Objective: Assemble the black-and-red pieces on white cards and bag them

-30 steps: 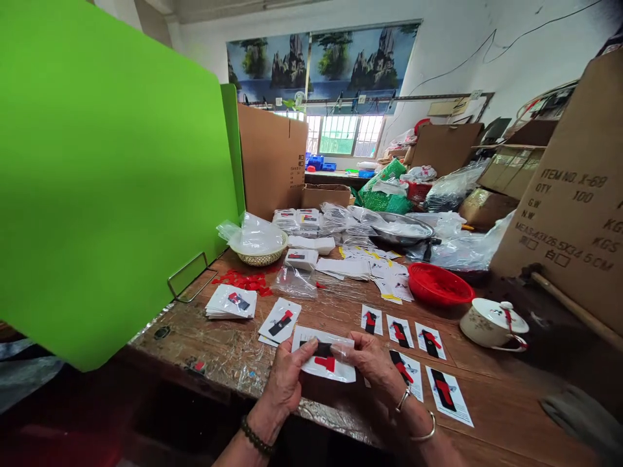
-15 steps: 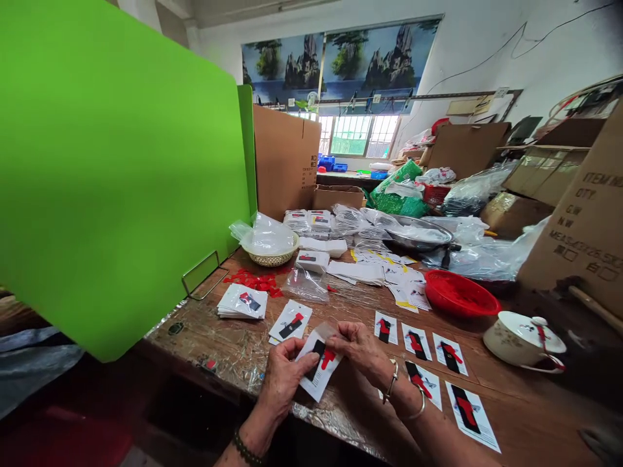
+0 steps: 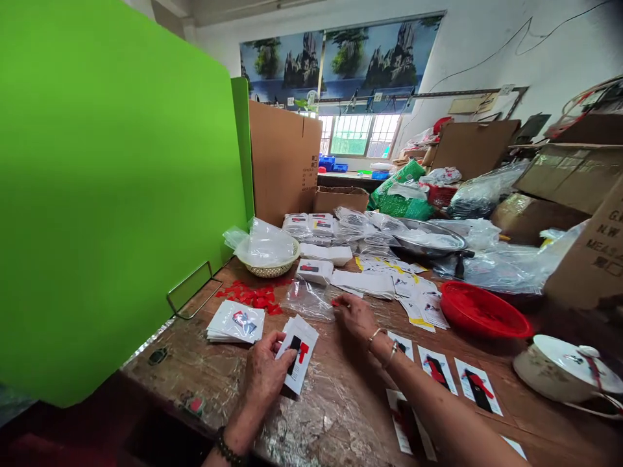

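Note:
My left hand (image 3: 263, 373) is closed on a bagged white card with a black and red piece (image 3: 298, 353), held just above the wooden table (image 3: 341, 415). My right hand (image 3: 354, 316) reaches forward, fingers curled, its tips touching a small red piece beside a stack of clear plastic bags (image 3: 307, 299). A stack of finished bagged cards (image 3: 236, 321) lies left of my left hand. Several white cards with black and red pieces (image 3: 435, 370) lie in rows under and right of my right forearm.
A green screen (image 3: 111, 188) stands at the left. Loose red pieces (image 3: 253, 295), a basket with a plastic bag (image 3: 267, 250), a red bowl (image 3: 481, 314), a lidded white pot (image 3: 567, 370), a metal basin (image 3: 428, 240) and cardboard boxes (image 3: 285, 159) crowd the table.
My right hand let go of the bagged card and reached forward to the clear bags. My left hand kept the card and moved it left. The camera swung slightly left.

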Motion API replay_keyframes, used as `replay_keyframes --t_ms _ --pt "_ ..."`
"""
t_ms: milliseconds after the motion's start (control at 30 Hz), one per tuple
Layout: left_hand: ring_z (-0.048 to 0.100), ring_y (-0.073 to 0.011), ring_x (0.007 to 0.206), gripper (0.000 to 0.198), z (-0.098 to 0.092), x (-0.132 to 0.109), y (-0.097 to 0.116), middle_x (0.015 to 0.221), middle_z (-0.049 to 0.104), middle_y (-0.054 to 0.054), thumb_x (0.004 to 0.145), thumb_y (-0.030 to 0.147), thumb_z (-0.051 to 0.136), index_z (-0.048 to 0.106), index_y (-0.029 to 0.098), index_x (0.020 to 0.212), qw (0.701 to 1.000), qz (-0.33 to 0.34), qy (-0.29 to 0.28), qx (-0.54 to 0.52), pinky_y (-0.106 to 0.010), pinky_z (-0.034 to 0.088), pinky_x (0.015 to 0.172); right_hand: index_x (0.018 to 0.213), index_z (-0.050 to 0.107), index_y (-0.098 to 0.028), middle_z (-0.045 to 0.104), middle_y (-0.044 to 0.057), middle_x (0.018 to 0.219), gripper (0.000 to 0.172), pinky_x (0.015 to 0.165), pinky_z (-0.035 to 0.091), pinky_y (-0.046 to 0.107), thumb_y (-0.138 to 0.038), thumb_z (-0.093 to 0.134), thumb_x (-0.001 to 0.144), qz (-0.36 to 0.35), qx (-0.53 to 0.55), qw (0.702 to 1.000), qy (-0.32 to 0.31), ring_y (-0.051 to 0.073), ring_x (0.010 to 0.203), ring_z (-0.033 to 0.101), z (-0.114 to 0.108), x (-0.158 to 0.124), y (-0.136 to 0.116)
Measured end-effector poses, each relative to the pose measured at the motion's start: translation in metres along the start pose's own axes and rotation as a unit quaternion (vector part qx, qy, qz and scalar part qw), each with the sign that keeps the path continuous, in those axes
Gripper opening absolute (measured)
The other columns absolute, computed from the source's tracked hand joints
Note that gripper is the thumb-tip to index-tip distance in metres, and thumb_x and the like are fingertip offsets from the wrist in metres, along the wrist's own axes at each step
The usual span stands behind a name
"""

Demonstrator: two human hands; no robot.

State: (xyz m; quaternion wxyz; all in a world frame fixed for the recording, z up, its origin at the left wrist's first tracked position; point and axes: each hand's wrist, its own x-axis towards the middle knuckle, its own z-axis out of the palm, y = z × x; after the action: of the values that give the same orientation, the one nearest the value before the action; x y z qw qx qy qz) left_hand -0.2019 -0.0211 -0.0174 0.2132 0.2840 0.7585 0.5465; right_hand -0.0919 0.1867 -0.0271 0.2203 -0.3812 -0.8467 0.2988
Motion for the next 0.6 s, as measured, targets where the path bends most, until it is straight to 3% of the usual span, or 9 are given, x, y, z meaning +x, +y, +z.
replay_keyframes --t_ms 133,267,433,600 --pt "0.067 -0.0217 0.076 0.025 0.007 0.009 -0.019 0.082 0.072 -0.005 0.069 0.017 0.063 0.068 0.019 0.094 0.977 0.106 0.05 0.178 -0.033 0.052 0.071 0.096 0.075 -0.018 0.065 0.01 0.097 0.025 0.08 0.043 0.03 -0.017 0.057 0.079 0.016 -0.057 0.998 -0.01 0.024 0.094 0.059 0.004 0.032 0.023" --pt "0.064 -0.0244 0.094 0.025 0.006 0.0 -0.023 0.099 0.07 -0.009 0.078 0.016 0.059 0.067 0.02 0.102 0.934 0.226 0.061 0.271 -0.039 0.051 0.086 0.096 0.075 -0.025 0.062 0.007 0.097 0.02 0.077 0.042 0.028 -0.024 0.06 0.083 -0.017 -0.107 0.993 -0.036 0.021 0.091 0.058 0.014 0.038 0.031" --pt "0.062 -0.0229 0.098 0.021 -0.008 -0.004 -0.006 0.106 0.065 -0.008 0.086 0.018 0.055 0.066 0.02 0.104 0.918 0.261 0.04 0.295 -0.039 0.051 0.09 0.081 0.068 -0.019 0.062 0.008 0.092 0.016 0.07 0.039 0.028 -0.022 0.053 0.085 -0.029 -0.082 0.996 -0.006 0.019 0.082 0.056 0.016 0.039 0.04" --pt "0.061 -0.0257 0.105 0.02 -0.04 0.007 -0.007 0.111 0.066 -0.009 0.086 0.021 0.057 0.068 0.021 0.102 0.905 0.28 0.102 0.303 -0.042 0.049 0.093 0.072 0.062 -0.018 0.061 0.002 0.068 0.013 0.064 0.039 0.028 -0.022 0.051 0.079 -0.001 -0.033 0.999 0.008 0.017 0.067 0.054 -0.007 0.042 0.049"
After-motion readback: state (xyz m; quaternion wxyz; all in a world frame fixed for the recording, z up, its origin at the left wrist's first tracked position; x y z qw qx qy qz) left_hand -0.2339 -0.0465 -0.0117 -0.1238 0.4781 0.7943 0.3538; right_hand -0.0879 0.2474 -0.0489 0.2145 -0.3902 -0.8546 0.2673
